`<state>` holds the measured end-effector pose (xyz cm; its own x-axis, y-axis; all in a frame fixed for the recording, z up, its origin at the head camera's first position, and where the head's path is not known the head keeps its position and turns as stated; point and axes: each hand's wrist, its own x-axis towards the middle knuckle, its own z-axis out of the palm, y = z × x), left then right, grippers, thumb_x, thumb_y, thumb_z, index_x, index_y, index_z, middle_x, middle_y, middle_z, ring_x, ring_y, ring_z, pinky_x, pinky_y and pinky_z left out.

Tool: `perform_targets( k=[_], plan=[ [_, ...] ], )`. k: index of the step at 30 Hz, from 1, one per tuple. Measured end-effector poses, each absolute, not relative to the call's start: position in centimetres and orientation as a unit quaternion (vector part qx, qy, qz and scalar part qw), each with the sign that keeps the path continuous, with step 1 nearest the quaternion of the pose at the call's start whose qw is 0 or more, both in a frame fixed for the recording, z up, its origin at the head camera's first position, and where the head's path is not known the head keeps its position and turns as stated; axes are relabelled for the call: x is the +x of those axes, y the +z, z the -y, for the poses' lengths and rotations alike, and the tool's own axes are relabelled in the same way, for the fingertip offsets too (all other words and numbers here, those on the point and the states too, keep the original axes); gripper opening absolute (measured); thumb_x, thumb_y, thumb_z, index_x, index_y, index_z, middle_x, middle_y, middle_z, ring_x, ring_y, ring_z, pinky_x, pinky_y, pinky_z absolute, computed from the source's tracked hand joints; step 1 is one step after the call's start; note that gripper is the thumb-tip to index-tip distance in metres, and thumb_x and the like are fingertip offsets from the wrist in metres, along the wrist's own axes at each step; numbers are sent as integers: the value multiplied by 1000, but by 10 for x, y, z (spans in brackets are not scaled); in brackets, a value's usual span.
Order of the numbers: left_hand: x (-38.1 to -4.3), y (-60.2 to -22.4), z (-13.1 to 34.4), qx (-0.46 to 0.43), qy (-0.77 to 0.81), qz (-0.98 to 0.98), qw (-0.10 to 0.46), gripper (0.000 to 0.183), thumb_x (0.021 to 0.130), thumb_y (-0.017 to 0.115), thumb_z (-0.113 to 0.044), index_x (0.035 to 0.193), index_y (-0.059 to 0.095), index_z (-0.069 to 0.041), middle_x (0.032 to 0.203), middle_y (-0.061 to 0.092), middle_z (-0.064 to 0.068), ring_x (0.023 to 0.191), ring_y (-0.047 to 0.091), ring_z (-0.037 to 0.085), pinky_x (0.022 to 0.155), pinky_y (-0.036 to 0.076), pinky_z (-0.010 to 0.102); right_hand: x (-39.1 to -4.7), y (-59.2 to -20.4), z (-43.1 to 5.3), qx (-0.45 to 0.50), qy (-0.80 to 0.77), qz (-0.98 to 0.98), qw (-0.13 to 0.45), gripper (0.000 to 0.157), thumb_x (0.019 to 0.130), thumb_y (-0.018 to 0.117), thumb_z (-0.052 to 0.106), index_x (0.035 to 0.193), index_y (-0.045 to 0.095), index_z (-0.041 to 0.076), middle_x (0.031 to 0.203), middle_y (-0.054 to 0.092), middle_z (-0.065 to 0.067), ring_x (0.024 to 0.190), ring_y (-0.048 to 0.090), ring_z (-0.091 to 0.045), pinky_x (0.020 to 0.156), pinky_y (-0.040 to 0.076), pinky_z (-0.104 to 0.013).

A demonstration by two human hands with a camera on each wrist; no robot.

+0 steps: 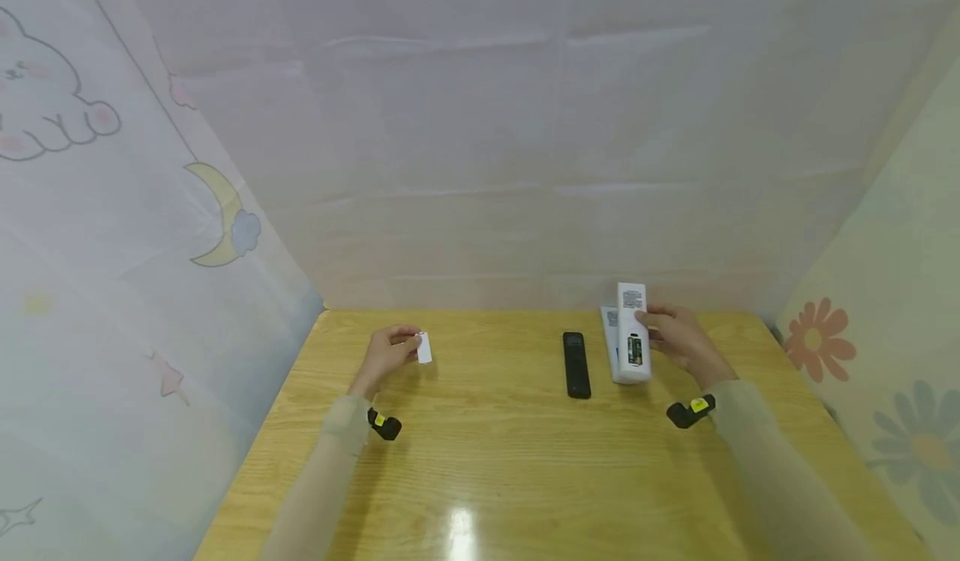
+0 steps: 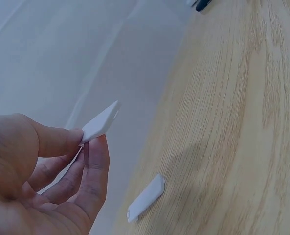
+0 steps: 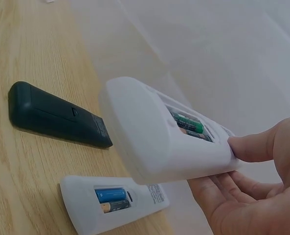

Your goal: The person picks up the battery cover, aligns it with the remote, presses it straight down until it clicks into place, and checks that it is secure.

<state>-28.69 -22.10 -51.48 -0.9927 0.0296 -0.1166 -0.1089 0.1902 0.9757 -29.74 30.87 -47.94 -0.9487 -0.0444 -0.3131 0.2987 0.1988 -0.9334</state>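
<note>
A pale sheet hangs behind a wooden table. Left of centre, the left hand pinches a lid by one end, so most of it stays uncovered; another lid lies at lower centre in the left-wrist view. At right, the right hand grips a white remote back-up, probably to expose its batteries. A second remote lies below it, also uncovered; the black remote lies just left.

head view downward; wrist views near; table shared
</note>
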Motion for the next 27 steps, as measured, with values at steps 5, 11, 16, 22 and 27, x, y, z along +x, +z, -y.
perform_targets(
  k=[5,11,16,22,27],
  plan=[
    [-288,-516,220,-21,635,-771,52,32,108,66,-15,136,67,1,132,66,24,112,69,31,103,62,47,-296,-476,-306,84,-626,-763,138,73,115,48,33,169,15,-3,173,22,-28,152,37,-43,115,52,-38],
    [-286,-512,216,-10,628,-777,42,32,108,66,-15,135,68,1,130,67,24,108,71,29,104,61,52,-295,-472,-301,76,-626,-764,134,75,115,50,34,169,14,-3,173,21,-28,154,36,-44,118,51,-41],
    [-285,-510,212,-8,626,-779,39,31,107,66,-13,135,69,0,131,67,24,111,71,32,105,60,52,-294,-470,-296,70,-631,-762,130,76,114,52,35,169,16,-2,171,26,-28,145,43,-38,98,58,-24],
    [-285,-508,208,-4,629,-777,36,30,107,67,-13,135,68,-1,136,65,24,118,69,35,99,64,41,-293,-470,-292,61,-642,-754,128,75,114,52,34,169,16,-1,170,27,-28,144,44,-38,99,58,-26],
    [-287,-508,205,-7,630,-776,28,25,106,67,-10,129,70,-1,135,66,23,115,69,34,98,64,41,-292,-470,-288,58,-650,-746,129,75,114,53,33,170,15,-1,172,24,-27,149,40,-40,97,58,-24]
  ],
)
